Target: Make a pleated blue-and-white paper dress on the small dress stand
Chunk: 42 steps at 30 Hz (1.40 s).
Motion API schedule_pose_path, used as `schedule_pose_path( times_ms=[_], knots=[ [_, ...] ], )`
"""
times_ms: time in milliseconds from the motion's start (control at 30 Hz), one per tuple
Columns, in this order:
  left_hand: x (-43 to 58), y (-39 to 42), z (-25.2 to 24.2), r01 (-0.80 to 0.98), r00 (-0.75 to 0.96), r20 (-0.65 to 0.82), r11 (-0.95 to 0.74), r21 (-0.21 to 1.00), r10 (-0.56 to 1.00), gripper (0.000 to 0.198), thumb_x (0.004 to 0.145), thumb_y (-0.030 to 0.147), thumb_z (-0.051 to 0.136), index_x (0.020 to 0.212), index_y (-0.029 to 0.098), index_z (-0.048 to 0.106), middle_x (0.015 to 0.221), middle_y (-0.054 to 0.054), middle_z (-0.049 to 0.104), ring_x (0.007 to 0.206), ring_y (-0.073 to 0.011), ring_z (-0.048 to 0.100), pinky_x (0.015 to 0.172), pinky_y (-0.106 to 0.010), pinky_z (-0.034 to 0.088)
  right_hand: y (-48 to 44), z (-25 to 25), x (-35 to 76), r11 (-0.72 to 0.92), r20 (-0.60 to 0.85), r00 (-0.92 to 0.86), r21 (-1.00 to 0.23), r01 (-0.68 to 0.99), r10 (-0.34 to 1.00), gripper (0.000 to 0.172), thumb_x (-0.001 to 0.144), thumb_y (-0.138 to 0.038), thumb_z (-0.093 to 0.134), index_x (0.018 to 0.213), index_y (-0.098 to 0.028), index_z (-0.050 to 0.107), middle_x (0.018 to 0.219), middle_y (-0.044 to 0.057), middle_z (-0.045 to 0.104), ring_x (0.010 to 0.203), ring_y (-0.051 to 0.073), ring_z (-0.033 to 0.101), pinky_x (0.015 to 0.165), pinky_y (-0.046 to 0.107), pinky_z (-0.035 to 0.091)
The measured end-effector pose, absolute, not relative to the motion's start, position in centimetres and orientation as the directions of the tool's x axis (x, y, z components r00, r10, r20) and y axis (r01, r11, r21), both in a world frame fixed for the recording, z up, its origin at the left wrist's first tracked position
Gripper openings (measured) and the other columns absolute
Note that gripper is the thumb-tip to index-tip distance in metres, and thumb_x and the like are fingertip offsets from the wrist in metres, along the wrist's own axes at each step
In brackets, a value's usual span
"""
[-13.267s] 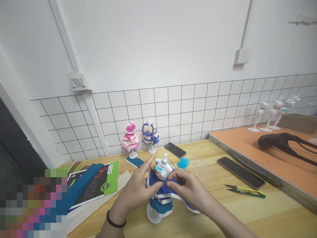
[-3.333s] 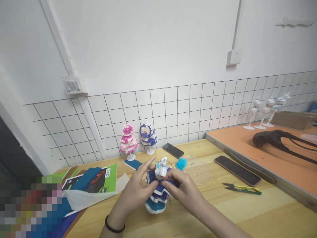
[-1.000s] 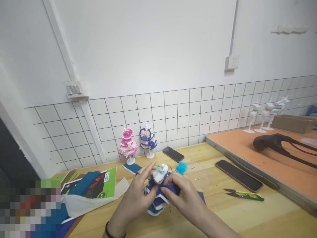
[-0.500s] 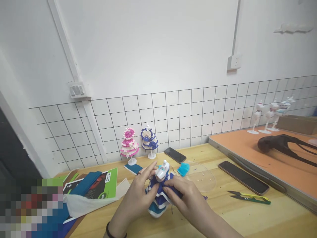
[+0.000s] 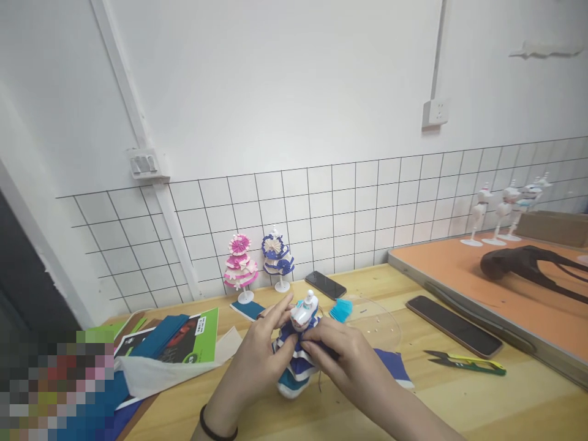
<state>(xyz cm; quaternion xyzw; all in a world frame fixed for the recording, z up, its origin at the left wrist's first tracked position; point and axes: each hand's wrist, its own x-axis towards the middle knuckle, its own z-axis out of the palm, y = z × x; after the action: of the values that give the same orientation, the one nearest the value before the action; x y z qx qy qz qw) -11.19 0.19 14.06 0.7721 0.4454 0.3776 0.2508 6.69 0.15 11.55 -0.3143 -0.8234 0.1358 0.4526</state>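
Observation:
A small white mannequin [image 5: 304, 313] stands between my hands, slightly tilted, wearing a tiered dress [image 5: 296, 369] in blue and teal with white edges. My left hand [image 5: 261, 352] holds the dress from the left, thumb on its front and index finger raised beside the mannequin's shoulder. With thumb and index finger pinched, my right hand [image 5: 346, 350] grips the dress at the waist. A blue strip with a white edge [image 5: 394, 366] shows to the right, partly hidden by that hand. A loose thread hangs beside the skirt.
Pink [image 5: 241, 269] and blue-and-cream [image 5: 278, 260] dressed mannequins stand by the wall. Right lie thread snips [image 5: 466, 362], a phone [image 5: 454, 324], and an orange board [image 5: 459, 266]. Behind are another phone [image 5: 325, 285], pleated turquoise pieces [image 5: 340, 310] and a clear disc with beads. Papers and fabric [image 5: 169, 373] lie left.
The blue strip with a white edge has come into view right of my right hand. Both hands keep their hold, and the mannequin's top leans slightly more to the right.

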Motion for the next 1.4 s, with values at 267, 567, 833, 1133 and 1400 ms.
schedule_pose_path(
  times_ms=[267,567,833,1133,1400],
  knots=[
    [-11.07,-0.08,13.99,0.512,0.316,0.362,-0.479,0.713,0.877,0.054,0.084,0.021,0.049,0.136,0.024,0.037,0.136,-0.006,0.049,0.12,-0.0205,0.05,0.101,-0.033,0.04,0.74,11.25,6.66,0.65,0.573,-0.308,-0.657,0.381,0.76,0.006,0.082,-0.019,0.059,0.077,-0.02,0.061,0.075,0.002,0.066,0.069,0.016,0.061,0.064,0.026,0.045],
    [-10.92,0.09,14.16,0.497,0.319,0.386,-0.5,0.709,0.866,0.055,0.082,0.02,0.051,0.135,0.022,0.039,0.131,-0.007,0.054,0.121,-0.0229,0.05,0.101,-0.036,0.039,0.51,11.56,6.86,0.664,0.562,-0.359,-0.677,0.318,0.745,0.013,0.084,-0.015,0.053,0.083,-0.02,0.065,0.082,0.003,0.069,0.077,0.016,0.063,0.071,0.026,0.047],
    [-10.98,0.09,13.94,0.483,0.34,0.394,-0.518,0.706,0.854,0.055,0.083,0.018,0.05,0.136,0.025,0.038,0.134,-0.005,0.052,0.121,-0.0225,0.049,0.105,-0.038,0.035,0.86,11.17,6.71,0.634,0.572,-0.273,-0.687,0.356,0.773,0.007,0.081,-0.019,0.057,0.079,-0.019,0.064,0.073,0.001,0.069,0.065,0.015,0.062,0.06,0.024,0.048],
    [-10.86,-0.08,14.09,0.476,0.355,0.393,-0.525,0.705,0.849,0.054,0.084,0.02,0.05,0.136,0.026,0.038,0.135,-0.004,0.05,0.121,-0.022,0.05,0.103,-0.036,0.038,1.0,11.08,6.72,0.633,0.587,-0.244,-0.672,0.384,0.772,0.007,0.082,-0.02,0.057,0.08,-0.019,0.064,0.073,0.001,0.069,0.064,0.014,0.062,0.059,0.024,0.048],
    [-10.83,-0.11,14.1,0.506,0.334,0.409,-0.528,0.682,0.849,0.056,0.082,0.025,0.056,0.135,0.026,0.039,0.13,-0.004,0.056,0.118,-0.0231,0.052,0.098,-0.035,0.043,0.82,11.23,6.71,0.652,0.612,-0.249,-0.625,0.43,0.751,0.008,0.082,-0.018,0.055,0.079,-0.018,0.063,0.072,0.002,0.068,0.065,0.016,0.063,0.06,0.027,0.049]
  ],
)
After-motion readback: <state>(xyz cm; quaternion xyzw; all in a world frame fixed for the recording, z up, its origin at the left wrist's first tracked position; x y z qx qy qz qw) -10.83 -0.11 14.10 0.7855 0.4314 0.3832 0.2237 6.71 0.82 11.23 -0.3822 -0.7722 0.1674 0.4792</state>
